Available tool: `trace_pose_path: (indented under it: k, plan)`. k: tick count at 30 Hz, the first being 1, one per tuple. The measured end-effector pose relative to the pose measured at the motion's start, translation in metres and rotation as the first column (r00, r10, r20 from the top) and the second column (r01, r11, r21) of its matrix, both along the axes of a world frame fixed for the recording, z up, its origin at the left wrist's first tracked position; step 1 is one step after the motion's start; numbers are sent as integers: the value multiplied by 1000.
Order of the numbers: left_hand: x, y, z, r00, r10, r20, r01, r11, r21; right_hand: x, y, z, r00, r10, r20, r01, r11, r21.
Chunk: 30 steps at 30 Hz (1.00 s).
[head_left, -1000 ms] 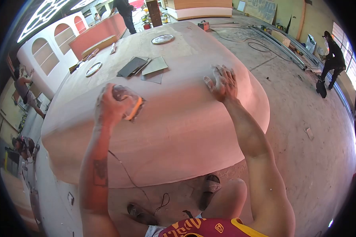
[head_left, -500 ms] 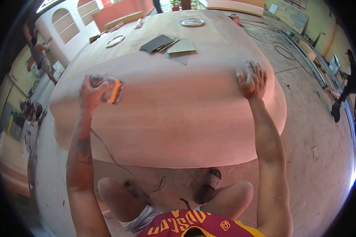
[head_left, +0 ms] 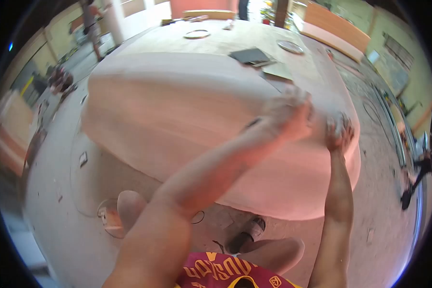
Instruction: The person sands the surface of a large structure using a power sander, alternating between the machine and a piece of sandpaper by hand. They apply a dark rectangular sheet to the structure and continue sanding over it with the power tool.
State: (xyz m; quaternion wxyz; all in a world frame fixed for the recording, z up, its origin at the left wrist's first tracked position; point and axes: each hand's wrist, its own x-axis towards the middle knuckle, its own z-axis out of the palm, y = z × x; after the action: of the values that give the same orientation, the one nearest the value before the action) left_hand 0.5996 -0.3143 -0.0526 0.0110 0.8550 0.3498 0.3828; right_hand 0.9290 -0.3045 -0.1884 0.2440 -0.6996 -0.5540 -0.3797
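"Step in hand: rubbing, seemingly?"

"Yes; left hand [head_left: 293,113] curled over the pink panel [head_left: 177,120] ahead, contents hidden."

"Next stroke needs?"

"Space, I'd say, beside the right hand [head_left: 340,133], flat, spread, holding nothing."

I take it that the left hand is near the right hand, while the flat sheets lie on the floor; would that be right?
Not quite: the head view shows the flat sheets lying on the large curved piece. The left hand is indeed near the right hand.

I count two round pieces with silvery rims [head_left: 197,34] [head_left: 290,47] and one large, curved, pinkish body [head_left: 177,105]. Bare, dusty hands [head_left: 290,114] [head_left: 340,133] are two.
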Motion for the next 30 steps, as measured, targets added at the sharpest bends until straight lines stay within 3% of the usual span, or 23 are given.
trace_pose_path:
  k: [1, 6, 10, 12, 14, 23, 27, 30]
  plan:
    - [5, -5, 7, 999, 11, -30, -11, 1000, -15, 2, 4, -2, 999, 4, 40, -4, 1000, -2]
    - [-6, 6, 24, 993, 84, -81, -95, 986, -137, -18, -8, 18, 995, -53, -79, 46, 995, -90]
    - [-75, 44, 47, 970, 212, -117, -235, 937, -258, -21, -9, 22, 990, -85, -116, 70, 989, -132]
    - [-129, 69, 63, 967, 217, -132, -254, 844, -472, -22, -10, 22, 990, -74, -116, 58, 989, -135]
    - [-179, 87, 66, 879, 430, -207, -477, 808, -345, -22, -12, 23, 994, -38, -99, 27, 993, -111]
    - [-424, 202, 51, 675, 725, -136, -709, 587, -391, -28, -13, 29, 1000, 1, -11, -2, 998, -60]
    - [-446, 210, 54, 654, 750, -100, -705, 555, -442, -34, -13, 32, 1000, 6, -25, -7, 999, -45]
    - [-415, 199, 65, 708, 692, -137, -677, 611, -410, -36, -14, 35, 998, 12, -54, -15, 998, -53]
